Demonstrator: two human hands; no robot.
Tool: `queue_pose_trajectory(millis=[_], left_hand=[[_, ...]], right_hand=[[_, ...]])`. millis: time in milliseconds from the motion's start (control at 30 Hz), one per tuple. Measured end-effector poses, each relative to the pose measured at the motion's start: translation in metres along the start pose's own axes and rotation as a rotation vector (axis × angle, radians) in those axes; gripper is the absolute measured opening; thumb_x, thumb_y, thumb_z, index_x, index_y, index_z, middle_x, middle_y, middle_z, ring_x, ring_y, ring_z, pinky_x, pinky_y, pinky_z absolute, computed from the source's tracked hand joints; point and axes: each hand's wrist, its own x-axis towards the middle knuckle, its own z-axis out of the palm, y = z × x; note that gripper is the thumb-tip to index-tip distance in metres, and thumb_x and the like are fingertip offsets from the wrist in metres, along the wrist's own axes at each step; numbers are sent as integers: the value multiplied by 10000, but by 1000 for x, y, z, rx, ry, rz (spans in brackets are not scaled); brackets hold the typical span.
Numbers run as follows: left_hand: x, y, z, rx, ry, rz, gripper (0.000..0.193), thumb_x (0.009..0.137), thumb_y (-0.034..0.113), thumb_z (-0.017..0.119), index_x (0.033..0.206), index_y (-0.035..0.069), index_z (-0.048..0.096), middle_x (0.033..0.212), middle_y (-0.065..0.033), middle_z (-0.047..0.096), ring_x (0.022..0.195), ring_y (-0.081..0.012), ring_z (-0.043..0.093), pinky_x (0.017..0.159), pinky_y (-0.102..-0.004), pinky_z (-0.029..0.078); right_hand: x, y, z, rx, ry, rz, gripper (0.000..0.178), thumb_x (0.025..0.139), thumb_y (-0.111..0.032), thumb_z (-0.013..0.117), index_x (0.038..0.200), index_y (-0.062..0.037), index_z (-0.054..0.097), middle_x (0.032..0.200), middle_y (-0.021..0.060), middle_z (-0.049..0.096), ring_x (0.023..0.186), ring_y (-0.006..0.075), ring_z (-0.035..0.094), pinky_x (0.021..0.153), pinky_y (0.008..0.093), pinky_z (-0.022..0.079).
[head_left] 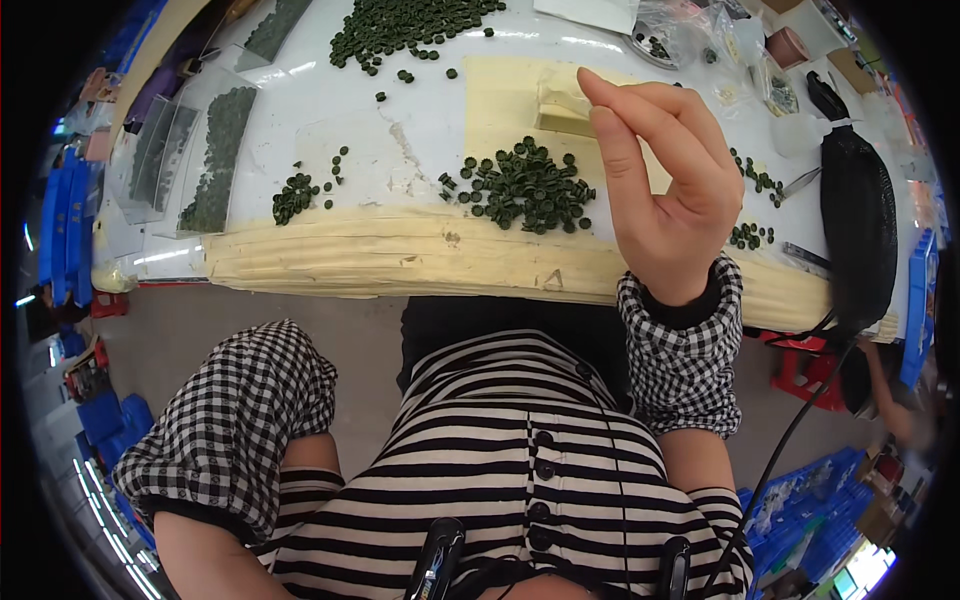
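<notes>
A white table (pixel 330 110), with yellow covering (pixel 330 250) along its front, carries piles of small dark-green pieces (pixel 530 190).

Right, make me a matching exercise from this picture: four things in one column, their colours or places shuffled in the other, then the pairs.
Things
1. Right hand
2. Largest pile of green pieces
3. Right oversleeve
4. Mesh-covered object

Colours and places
A. Black-and-white checked
B. Black, by the right end of the table
C. Raised above the table, with bare fingers
D. Spread out at the table's far side

Pairs: 1-C, 2-D, 3-A, 4-B
</notes>
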Motion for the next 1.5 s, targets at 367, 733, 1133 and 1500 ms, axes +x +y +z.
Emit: queue_pose_trajectory(millis=[367,733,1133,1500], left_hand=[[-6,-18,2,-359,9,193,178,852,174,510,730,71,587,626,3,545,580,-146,574,502,-284,440],[-78,-128,65,-1126,2031,-17,298,975,-32,431,1271,-55,437,1095,-106,484,1006,-163,499,812,-215,428],[-53,-167,30,-1118,1982,-182,274,971,12,522,1235,-60,528,1234,-160,583,1166,-179,588,979,-208,518],[-51,-195,14,-1248,1853,-233,284,999,122,517,1248,-15,530,1108,-105,637,1032,-152,650,851,-186,570]], right_hand=[[-2,8,-1,-84,-20,-109,210,836,20,684,1034,-28,735,845,69,663,724,135,607,638,229,477],[3,0,-1,-7,54,16,203,812,10,702,1008,-30,737,811,76,660,696,159,628,603,248,501],[18,3,-24,-300,-95,174,240,784,-32,722,1023,-30,706,875,88,629,801,241,565,700,325,462],[20,1,-21,-304,-132,219,152,749,-18,743,892,-38,693,858,72,624,807,247,564,688,337,461]])
